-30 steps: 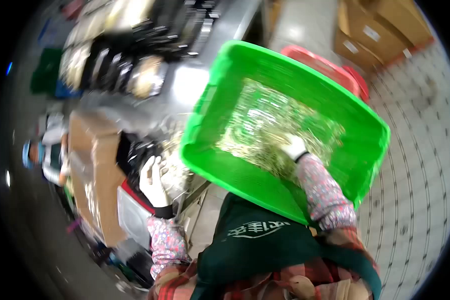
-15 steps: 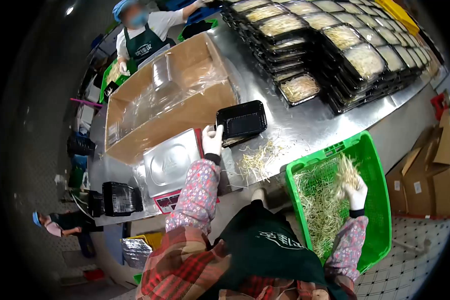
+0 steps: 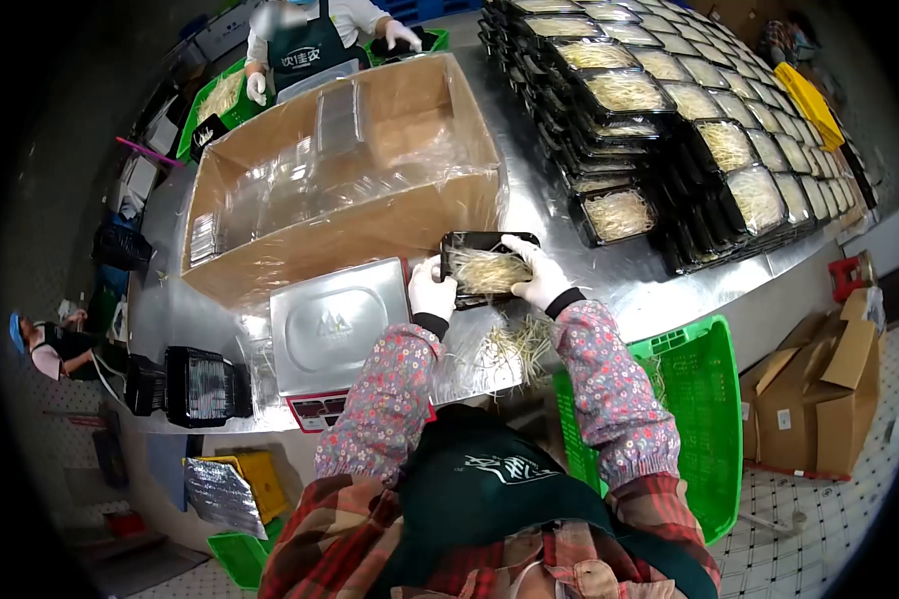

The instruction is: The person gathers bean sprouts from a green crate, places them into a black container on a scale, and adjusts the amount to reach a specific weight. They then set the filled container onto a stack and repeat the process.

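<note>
A black plastic tray (image 3: 466, 241) with pale bean sprouts (image 3: 489, 272) in it is between my hands, over the steel table. My left hand (image 3: 433, 291), white-gloved, is closed on its left end. My right hand (image 3: 540, 276), also gloved, is closed around its right end, with thumb and fingers at the sprouts' edge. Just below the tray, a loose heap of sprouts (image 3: 512, 349) lies on the table. Left of my left hand is a flat scale (image 3: 338, 324) with a metal plate. My right forearm partly covers the green crate (image 3: 704, 429).
A cardboard box (image 3: 340, 235) of clear plastic lids stands behind the scale. Stacked packed trays (image 3: 624, 92) fill the table's far right. More black trays (image 3: 208, 387) sit at the left edge. A co-worker (image 3: 315, 45) stands opposite. Cardboard cartons (image 3: 809, 399) are on the floor at right.
My right hand has moved left from the crate to the tray, with sprouts now in it. My left hand stays at the tray's left end. The camera view has shifted.
</note>
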The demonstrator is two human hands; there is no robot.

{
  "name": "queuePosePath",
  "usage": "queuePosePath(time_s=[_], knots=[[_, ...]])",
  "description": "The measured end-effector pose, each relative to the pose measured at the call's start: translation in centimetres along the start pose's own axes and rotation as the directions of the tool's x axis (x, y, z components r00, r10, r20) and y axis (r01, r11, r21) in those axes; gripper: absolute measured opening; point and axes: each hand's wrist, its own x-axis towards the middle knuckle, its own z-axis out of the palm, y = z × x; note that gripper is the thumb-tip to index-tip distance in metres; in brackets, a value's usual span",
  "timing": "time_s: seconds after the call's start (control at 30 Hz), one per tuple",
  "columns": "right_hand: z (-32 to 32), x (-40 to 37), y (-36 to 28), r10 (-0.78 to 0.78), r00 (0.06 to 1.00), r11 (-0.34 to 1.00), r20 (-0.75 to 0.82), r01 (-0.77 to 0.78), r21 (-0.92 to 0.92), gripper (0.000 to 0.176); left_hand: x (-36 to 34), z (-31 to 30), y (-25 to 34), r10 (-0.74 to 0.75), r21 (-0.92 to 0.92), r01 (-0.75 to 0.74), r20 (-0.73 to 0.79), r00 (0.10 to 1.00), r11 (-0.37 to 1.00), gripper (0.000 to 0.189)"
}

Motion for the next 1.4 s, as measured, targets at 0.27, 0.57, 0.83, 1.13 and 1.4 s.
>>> queuePosePath(time_s=[0.27, 0.57, 0.83, 1.13, 1.4], knots=[[0.1, 1.8, 0.8, 0.167, 0.984, 0.981, -0.068, -0.159, 0.112, 0.047, 0.0, 1.3, -4.6, 0.057, -0.022, -0.057, 0.009, 0.998, 0.998, 0.045], [1.1, 3.7, 3.8, -0.171, 0.944, 0.957, 0.282, 0.092, 0.275, 0.031, -1.9, -0.6, -0.6, 0.023, 0.213, -0.015, -0.036, 0.999, 0.977, 0.056], [1.2, 1.1, 1.3, 0.183, 0.889, 0.905, 0.42, 0.015, -0.425, 0.035, -1.2, 0.5, 4.5, 0.344, 0.734, -0.532, 0.413, 0.843, 0.422, 0.041], [0.3, 2.2, 1.2, 0.01, 0.964, 0.982, 0.265, 0.041, -0.187, 0.018, -1.6, -2.3, 3.6, 0.434, 0.252, -0.561, 0.417, 0.799, 0.789, 0.046], [6.8, 2.6, 5.5, 0.042, 0.966, 0.93, 0.257, 0.056, -0.364, 0.047, -1.3, -22.9, 2.6, 0.512, 0.276, -0.432, -0.443, 0.736, 0.859, 0.048]])
